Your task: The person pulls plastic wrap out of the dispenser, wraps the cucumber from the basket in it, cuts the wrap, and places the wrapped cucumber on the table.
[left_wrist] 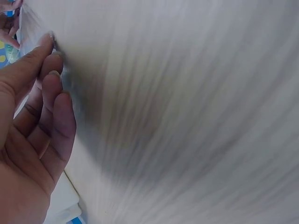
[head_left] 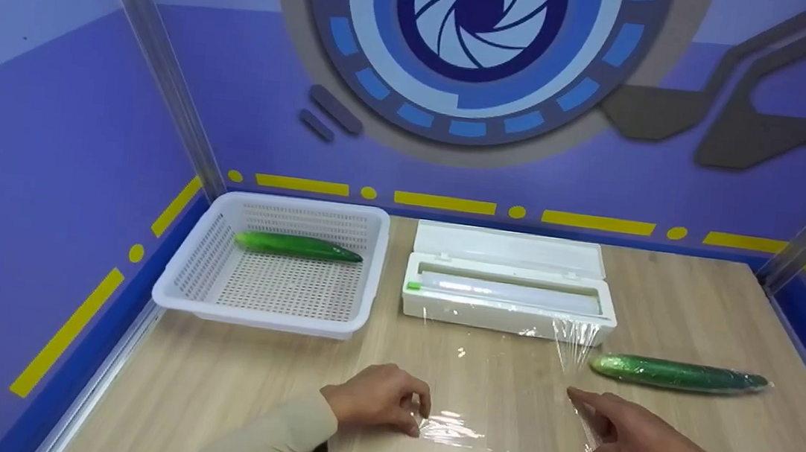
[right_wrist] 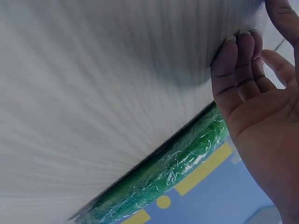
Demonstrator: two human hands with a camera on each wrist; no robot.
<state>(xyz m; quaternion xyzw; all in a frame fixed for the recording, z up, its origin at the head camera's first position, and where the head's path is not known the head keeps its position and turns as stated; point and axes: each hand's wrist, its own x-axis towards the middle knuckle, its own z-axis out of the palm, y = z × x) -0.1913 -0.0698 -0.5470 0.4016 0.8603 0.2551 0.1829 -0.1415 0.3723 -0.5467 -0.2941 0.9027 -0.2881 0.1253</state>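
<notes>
A person works at a wood-grain worktop [head_left: 222,379]; clock directions are taken from the film between the hands, with 12 pointing away from the person. The film [head_left: 455,431], clear and glossy, stretches low over the worktop toward the person from the box at 12 o'clock.

At 9 o'clock, the left hand [head_left: 377,397] has its grip clamped on one near corner of the film, thumb and forefinger meeting in a pinch. At 3 o'clock, the right hand [head_left: 650,435] holds the other side; its forefinger and thumb tips stand apart with film drawn between them, and the other fingers curl inward.

The box [head_left: 503,272] is long and white, its lid tipped back toward the wall. Inside lies a pale roll [head_left: 508,293], with a green tab [head_left: 414,286] at the left end. The film creases sharply near the box's right end.

Between 2 and 3 o'clock, just beyond the right hand, a wrapped cucumber [head_left: 679,375] lies sideways, its covering shiny and wrinkled. At 10 o'clock stands a white basket [head_left: 259,316] with slotted sides; a second cucumber [head_left: 300,247] lies crosswise inside, toward its far side.

Behind everything rises a purple wall [head_left: 236,104] with yellow dashes and dots.
</notes>
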